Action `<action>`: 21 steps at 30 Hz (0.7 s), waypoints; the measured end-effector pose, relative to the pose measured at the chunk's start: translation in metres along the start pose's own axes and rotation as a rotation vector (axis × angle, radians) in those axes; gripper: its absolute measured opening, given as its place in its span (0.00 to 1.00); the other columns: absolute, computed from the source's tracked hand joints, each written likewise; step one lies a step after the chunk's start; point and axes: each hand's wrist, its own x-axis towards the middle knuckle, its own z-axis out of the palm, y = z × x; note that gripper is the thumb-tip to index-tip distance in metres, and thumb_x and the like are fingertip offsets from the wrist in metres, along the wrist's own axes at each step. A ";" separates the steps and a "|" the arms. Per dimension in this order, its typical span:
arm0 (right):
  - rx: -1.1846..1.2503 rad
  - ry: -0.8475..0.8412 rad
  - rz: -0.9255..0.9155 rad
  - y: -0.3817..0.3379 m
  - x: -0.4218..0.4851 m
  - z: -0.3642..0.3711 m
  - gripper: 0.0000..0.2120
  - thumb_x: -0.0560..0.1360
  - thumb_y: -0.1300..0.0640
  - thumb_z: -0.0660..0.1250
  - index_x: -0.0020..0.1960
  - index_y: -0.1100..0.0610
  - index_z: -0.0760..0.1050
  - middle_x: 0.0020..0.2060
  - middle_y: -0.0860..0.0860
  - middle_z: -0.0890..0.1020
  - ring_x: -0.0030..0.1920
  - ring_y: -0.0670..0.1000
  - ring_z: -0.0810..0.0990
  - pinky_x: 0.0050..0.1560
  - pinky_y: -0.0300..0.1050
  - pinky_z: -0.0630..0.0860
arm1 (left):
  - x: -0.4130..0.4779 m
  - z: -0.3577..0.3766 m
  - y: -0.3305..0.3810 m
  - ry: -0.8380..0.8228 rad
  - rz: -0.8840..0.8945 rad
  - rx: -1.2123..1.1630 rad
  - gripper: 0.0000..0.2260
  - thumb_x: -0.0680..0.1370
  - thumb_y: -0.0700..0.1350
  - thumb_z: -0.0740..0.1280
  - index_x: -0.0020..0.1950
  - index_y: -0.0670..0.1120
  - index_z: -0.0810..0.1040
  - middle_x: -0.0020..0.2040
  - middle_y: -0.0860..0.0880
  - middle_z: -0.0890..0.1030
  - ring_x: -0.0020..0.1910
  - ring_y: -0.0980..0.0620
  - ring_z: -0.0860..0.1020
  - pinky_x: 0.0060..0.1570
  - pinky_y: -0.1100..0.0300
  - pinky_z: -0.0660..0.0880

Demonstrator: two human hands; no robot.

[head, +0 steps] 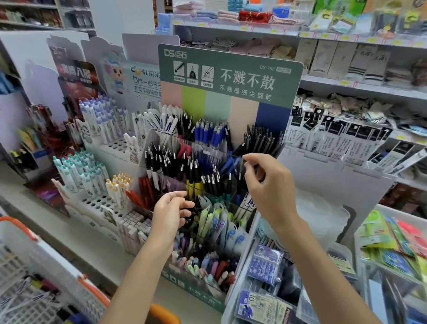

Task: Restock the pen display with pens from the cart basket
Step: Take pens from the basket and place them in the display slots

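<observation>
R hand (268,182) pinches what looks like a dark pen (256,170) over the display (193,289), mid-right slot, prob. to drop it w/ matching ones. L hand (171,212) half-curled by front slots; can't tell if holding. Basket (58,261) near left, spare pens (42,286) inside.

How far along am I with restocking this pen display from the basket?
Done: the pen display already looks well filled in most compartments. In hand: the right hand pinches what looks like a dark pen over the back rows; the left hand hovers, fingers curled, at the middle row, its hold unclear. Left: several pens lie in the cart basket.
</observation>
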 end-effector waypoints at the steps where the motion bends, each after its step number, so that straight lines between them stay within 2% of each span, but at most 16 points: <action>1: 0.020 -0.020 -0.007 -0.005 0.001 0.004 0.10 0.78 0.64 0.66 0.57 0.60 0.82 0.47 0.50 0.85 0.43 0.43 0.77 0.45 0.39 0.78 | 0.000 -0.002 0.000 0.006 0.004 -0.005 0.10 0.81 0.37 0.57 0.56 0.45 0.77 0.45 0.46 0.82 0.35 0.54 0.75 0.36 0.62 0.70; 6: 0.101 -0.202 -0.061 -0.042 -0.014 0.042 0.09 0.79 0.63 0.66 0.56 0.59 0.82 0.47 0.50 0.84 0.42 0.42 0.76 0.46 0.38 0.76 | 0.003 -0.034 -0.011 0.100 0.010 -0.039 0.10 0.80 0.36 0.58 0.55 0.45 0.77 0.43 0.46 0.81 0.34 0.53 0.75 0.33 0.62 0.70; 9: 0.147 -0.315 -0.122 -0.068 -0.033 0.071 0.09 0.78 0.64 0.67 0.56 0.59 0.82 0.47 0.50 0.84 0.42 0.41 0.75 0.46 0.37 0.75 | 0.007 -0.070 -0.027 0.226 -0.011 -0.077 0.10 0.80 0.34 0.57 0.53 0.43 0.76 0.40 0.45 0.80 0.32 0.53 0.73 0.26 0.67 0.68; 11: 0.187 -0.408 -0.138 -0.082 -0.047 0.093 0.09 0.77 0.63 0.67 0.55 0.59 0.82 0.48 0.51 0.84 0.42 0.43 0.76 0.46 0.39 0.76 | 0.007 -0.100 -0.040 0.330 -0.041 -0.112 0.10 0.80 0.33 0.56 0.52 0.42 0.76 0.39 0.45 0.78 0.31 0.54 0.72 0.24 0.68 0.67; 16: 0.243 -0.691 -0.157 -0.112 -0.084 0.156 0.09 0.75 0.63 0.67 0.53 0.58 0.82 0.48 0.51 0.84 0.47 0.52 0.80 0.48 0.46 0.75 | -0.013 -0.183 -0.085 0.609 -0.158 -0.164 0.10 0.79 0.32 0.56 0.53 0.42 0.75 0.37 0.46 0.77 0.30 0.54 0.70 0.27 0.65 0.65; 19: 0.196 -0.902 -0.159 -0.127 -0.107 0.197 0.10 0.76 0.61 0.65 0.55 0.57 0.81 0.50 0.52 0.83 0.51 0.52 0.79 0.50 0.48 0.74 | -0.030 -0.229 -0.118 0.756 -0.261 -0.155 0.11 0.79 0.31 0.56 0.54 0.40 0.76 0.36 0.45 0.76 0.29 0.53 0.69 0.23 0.66 0.64; 21: 0.170 -1.021 -0.178 -0.132 -0.127 0.227 0.10 0.77 0.59 0.64 0.56 0.57 0.81 0.49 0.53 0.82 0.51 0.53 0.79 0.49 0.48 0.75 | -0.038 -0.256 -0.141 0.827 -0.343 -0.131 0.10 0.81 0.34 0.57 0.55 0.40 0.77 0.36 0.45 0.77 0.29 0.52 0.69 0.25 0.62 0.65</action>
